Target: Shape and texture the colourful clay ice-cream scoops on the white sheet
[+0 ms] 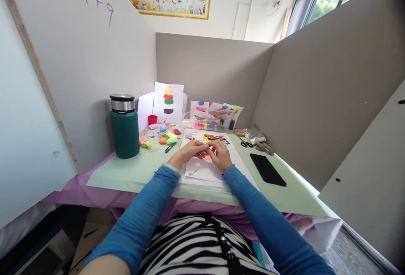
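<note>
Fingertips meeting, my left hand [190, 152] and my right hand [219, 155] are held together above white paper [202, 171] at the middle of the table. Both hands are closed in a pinch; whatever lies between the fingers is too small to make out. Just below the fingertips, a pink patch [207, 157] shows on the paper, with a thin dark line drawn at its lower left. Behind my hands lies a sheet with a colourful printed picture [216, 138]. Bright packets of soft material [171, 140] and a pen [170, 147] are left of my left hand.
A green bottle [124, 128] stands at the left, with a red cup [152, 119] behind it. On the right are a black phone [267, 169], scissors [246, 143] and a brown cloth item [265, 148]. Painted cards [168, 102] and a colour set [205, 125] line the back.
</note>
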`<state>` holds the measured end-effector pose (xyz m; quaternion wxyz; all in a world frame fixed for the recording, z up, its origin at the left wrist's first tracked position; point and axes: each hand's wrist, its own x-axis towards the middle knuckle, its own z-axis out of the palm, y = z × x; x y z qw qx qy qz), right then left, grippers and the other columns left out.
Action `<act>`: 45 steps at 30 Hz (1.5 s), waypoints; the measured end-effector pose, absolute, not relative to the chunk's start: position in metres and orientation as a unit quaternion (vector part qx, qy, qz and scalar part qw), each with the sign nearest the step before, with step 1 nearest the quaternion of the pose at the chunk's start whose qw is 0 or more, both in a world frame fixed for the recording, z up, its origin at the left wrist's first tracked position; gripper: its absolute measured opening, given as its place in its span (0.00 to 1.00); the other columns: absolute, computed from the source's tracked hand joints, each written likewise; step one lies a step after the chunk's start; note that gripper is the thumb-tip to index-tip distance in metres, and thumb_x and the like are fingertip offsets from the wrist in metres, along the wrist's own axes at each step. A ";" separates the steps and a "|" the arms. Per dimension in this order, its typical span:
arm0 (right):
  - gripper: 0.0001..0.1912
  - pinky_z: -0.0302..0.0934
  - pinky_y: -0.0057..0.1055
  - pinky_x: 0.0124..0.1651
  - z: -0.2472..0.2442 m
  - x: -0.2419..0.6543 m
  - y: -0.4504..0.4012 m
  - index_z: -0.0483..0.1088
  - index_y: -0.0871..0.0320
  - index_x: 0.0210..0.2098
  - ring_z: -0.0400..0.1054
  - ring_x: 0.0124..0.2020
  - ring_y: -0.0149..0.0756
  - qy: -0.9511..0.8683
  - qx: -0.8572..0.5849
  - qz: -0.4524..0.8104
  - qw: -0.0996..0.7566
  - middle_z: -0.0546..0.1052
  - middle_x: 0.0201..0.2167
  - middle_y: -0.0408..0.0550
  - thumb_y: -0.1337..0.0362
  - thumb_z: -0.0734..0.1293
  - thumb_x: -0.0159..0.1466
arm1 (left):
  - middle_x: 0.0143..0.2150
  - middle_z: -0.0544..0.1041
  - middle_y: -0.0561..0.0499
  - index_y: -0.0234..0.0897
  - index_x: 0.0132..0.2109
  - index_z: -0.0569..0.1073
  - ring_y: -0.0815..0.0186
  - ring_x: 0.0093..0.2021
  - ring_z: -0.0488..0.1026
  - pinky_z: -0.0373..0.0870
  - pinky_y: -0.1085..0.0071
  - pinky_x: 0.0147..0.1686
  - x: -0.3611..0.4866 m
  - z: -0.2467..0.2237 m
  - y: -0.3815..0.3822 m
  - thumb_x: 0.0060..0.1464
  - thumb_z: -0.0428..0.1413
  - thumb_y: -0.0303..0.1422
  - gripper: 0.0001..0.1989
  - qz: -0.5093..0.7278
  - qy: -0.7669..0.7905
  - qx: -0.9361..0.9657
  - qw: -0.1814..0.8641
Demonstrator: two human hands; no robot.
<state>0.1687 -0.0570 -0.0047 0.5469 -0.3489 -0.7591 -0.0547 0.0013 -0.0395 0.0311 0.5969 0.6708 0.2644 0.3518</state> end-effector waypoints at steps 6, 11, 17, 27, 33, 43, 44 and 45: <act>0.08 0.63 0.32 0.32 -0.004 0.169 -0.057 0.70 0.56 0.37 0.64 0.25 0.31 -0.762 -0.345 -0.057 0.545 0.74 0.36 0.49 0.59 0.63 0.66 | 0.24 0.71 0.51 0.29 0.31 0.75 0.72 0.25 0.67 0.64 0.73 0.30 0.001 0.031 -0.040 0.41 0.65 0.50 0.24 0.357 0.274 0.672 0.588; 0.08 0.63 0.32 0.32 -0.004 0.169 -0.057 0.69 0.56 0.36 0.64 0.25 0.31 -0.763 -0.352 -0.054 0.539 0.73 0.35 0.49 0.58 0.63 0.66 | 0.23 0.71 0.51 0.29 0.30 0.75 0.72 0.25 0.67 0.64 0.73 0.30 0.001 0.032 -0.041 0.41 0.64 0.50 0.24 0.351 0.279 0.680 0.580; 0.08 0.63 0.32 0.32 -0.005 0.169 -0.057 0.69 0.56 0.38 0.65 0.25 0.31 -0.771 -0.352 -0.039 0.529 0.74 0.36 0.48 0.59 0.63 0.66 | 0.24 0.71 0.51 0.29 0.31 0.75 0.71 0.25 0.68 0.65 0.73 0.30 0.000 0.031 -0.040 0.41 0.64 0.50 0.25 0.342 0.281 0.682 0.582; 0.07 0.64 0.31 0.32 -0.005 0.170 -0.058 0.70 0.56 0.38 0.65 0.26 0.31 -0.772 -0.356 -0.039 0.526 0.74 0.37 0.49 0.60 0.63 0.65 | 0.25 0.72 0.50 0.30 0.32 0.75 0.70 0.27 0.69 0.64 0.73 0.30 0.000 0.028 -0.036 0.41 0.64 0.50 0.24 0.332 0.278 0.687 0.584; 0.07 0.63 0.31 0.32 -0.006 0.169 -0.057 0.70 0.56 0.38 0.65 0.26 0.31 -0.767 -0.356 -0.041 0.532 0.74 0.37 0.49 0.60 0.63 0.65 | 0.24 0.72 0.51 0.29 0.31 0.75 0.71 0.26 0.69 0.64 0.72 0.30 0.000 0.029 -0.037 0.42 0.64 0.49 0.23 0.334 0.267 0.688 0.587; 0.09 0.65 0.33 0.35 -0.004 0.169 -0.058 0.71 0.54 0.43 0.65 0.27 0.32 -0.780 -0.345 -0.045 0.520 0.74 0.39 0.49 0.62 0.62 0.66 | 0.24 0.72 0.51 0.29 0.32 0.76 0.71 0.26 0.69 0.64 0.72 0.31 0.001 0.029 -0.038 0.42 0.65 0.47 0.22 0.335 0.267 0.682 0.593; 0.09 0.65 0.33 0.35 -0.004 0.169 -0.058 0.71 0.54 0.43 0.66 0.28 0.32 -0.781 -0.344 -0.046 0.519 0.73 0.38 0.49 0.63 0.62 0.65 | 0.24 0.72 0.51 0.29 0.32 0.76 0.71 0.26 0.69 0.64 0.72 0.31 0.001 0.030 -0.038 0.41 0.65 0.47 0.22 0.336 0.266 0.681 0.593; 0.09 0.65 0.33 0.35 -0.004 0.169 -0.058 0.72 0.54 0.43 0.66 0.28 0.32 -0.781 -0.345 -0.047 0.519 0.73 0.38 0.49 0.63 0.62 0.65 | 0.24 0.72 0.51 0.29 0.32 0.76 0.71 0.26 0.69 0.64 0.72 0.31 0.001 0.030 -0.039 0.41 0.65 0.47 0.22 0.337 0.264 0.682 0.593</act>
